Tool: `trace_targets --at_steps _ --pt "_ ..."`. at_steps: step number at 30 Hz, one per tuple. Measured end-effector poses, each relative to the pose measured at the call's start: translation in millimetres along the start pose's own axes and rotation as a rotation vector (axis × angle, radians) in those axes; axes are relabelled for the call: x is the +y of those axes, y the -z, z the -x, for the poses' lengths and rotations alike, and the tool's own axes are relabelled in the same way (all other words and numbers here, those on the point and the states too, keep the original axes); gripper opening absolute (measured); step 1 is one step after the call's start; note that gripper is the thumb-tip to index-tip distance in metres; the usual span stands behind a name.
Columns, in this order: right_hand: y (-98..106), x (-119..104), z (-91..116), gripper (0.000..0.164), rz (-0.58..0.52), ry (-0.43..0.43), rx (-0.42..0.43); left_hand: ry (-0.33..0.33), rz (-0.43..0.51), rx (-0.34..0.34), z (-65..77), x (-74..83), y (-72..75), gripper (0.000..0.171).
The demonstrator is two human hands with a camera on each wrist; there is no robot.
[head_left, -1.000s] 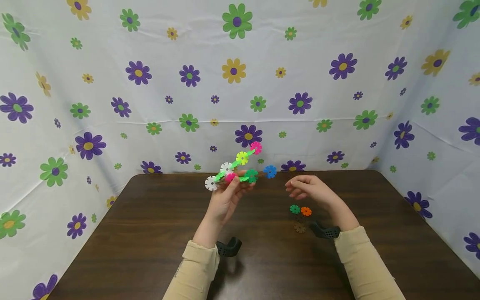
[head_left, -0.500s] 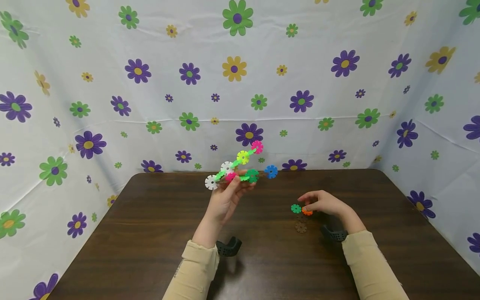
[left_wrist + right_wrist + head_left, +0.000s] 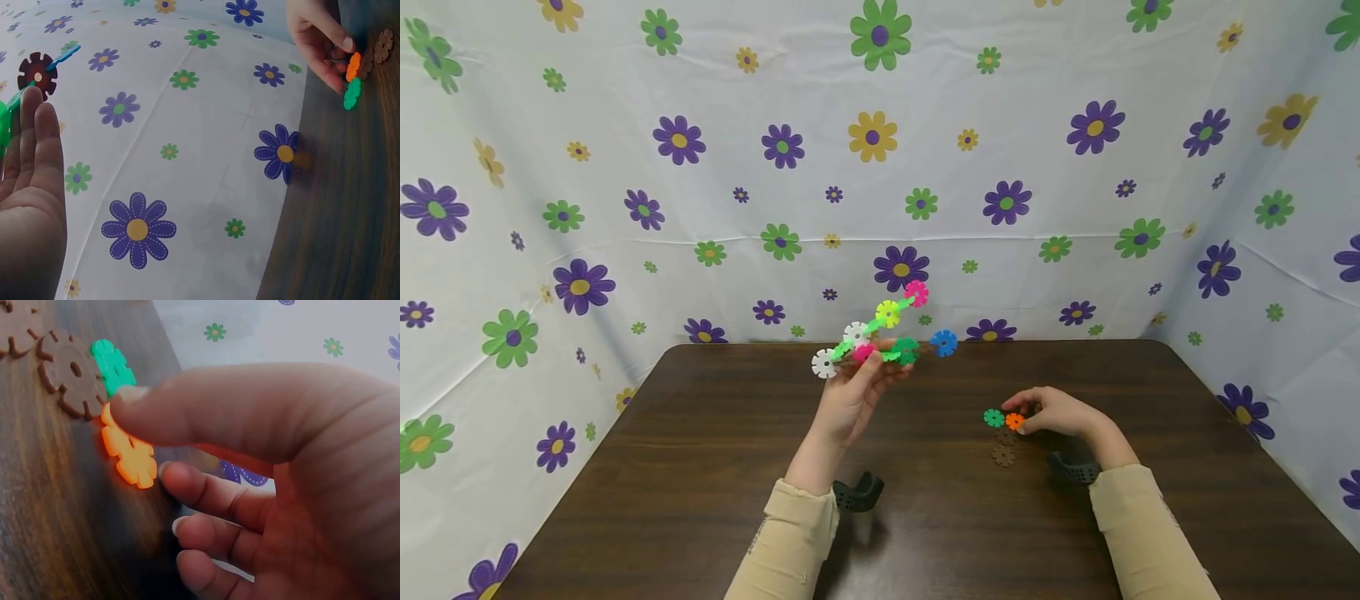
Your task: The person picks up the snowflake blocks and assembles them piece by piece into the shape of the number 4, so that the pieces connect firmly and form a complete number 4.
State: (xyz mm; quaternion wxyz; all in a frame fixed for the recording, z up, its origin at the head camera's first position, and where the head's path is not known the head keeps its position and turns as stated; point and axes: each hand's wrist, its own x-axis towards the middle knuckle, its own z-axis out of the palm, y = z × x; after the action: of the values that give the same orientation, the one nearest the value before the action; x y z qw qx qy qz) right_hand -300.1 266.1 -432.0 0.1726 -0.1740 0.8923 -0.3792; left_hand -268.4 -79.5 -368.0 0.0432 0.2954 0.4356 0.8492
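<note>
My left hand [image 3: 853, 404] holds up a chain of linked, notched plastic discs by its middle. It includes white [image 3: 823, 364], yellow [image 3: 888, 313], pink [image 3: 917, 293], green [image 3: 906, 351] and blue [image 3: 943, 342] discs, with bright green ones set edge-on between. In the left wrist view a brown disc [image 3: 37, 76] shows just past the fingertips. My right hand [image 3: 1060, 414] is low over the table, its thumb at the edge of an orange disc [image 3: 130, 456] and its fingertips close beside it. A loose green disc [image 3: 994, 418] lies left of the orange one.
Two brown discs, one nearer [image 3: 1003, 455] and one close to the orange disc [image 3: 72, 375], lie on the dark wooden table [image 3: 715, 433]. A white flowered cloth [image 3: 737, 275] stands behind the table and along its sides. Each wrist wears a black mount [image 3: 859, 493].
My right hand has come down and to the right onto the orange disc, its thumb settling at that disc's edge. The left hand and its chain stay nearly still.
</note>
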Motion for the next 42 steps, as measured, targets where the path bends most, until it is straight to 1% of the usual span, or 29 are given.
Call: trace_targets --at_steps 7,12,19,26,35,39,42 --pt "-0.4 -1.7 -0.5 0.041 -0.001 -0.004 0.001 -0.003 -0.017 -0.013 0.2 -2.0 0.1 0.022" --pt "-0.5 0.2 -0.5 0.041 0.019 -0.003 -0.003 0.013 -0.023 -0.009 -0.2 -3.2 0.1 0.023" --pt "-4.0 1.1 -2.9 0.033 0.038 0.004 0.024 0.027 -0.013 0.018 -0.6 -2.6 0.7 0.023" --pt "-5.4 1.1 -3.8 0.029 0.031 -0.001 0.050 0.051 0.004 0.026 0.4 -1.4 -0.2 0.024" --pt "-4.2 1.4 -3.8 0.028 0.025 -0.005 0.100 0.039 0.026 0.021 0.5 -2.5 1.6 0.023" --pt "-2.8 2.0 -5.0 0.023 0.033 -0.008 0.110 0.029 0.033 0.014 0.7 -4.4 2.9 0.026" --pt "-0.3 -2.3 -5.5 0.017 0.039 -0.006 0.118 0.027 0.029 0.010 0.2 -6.2 3.3 0.025"
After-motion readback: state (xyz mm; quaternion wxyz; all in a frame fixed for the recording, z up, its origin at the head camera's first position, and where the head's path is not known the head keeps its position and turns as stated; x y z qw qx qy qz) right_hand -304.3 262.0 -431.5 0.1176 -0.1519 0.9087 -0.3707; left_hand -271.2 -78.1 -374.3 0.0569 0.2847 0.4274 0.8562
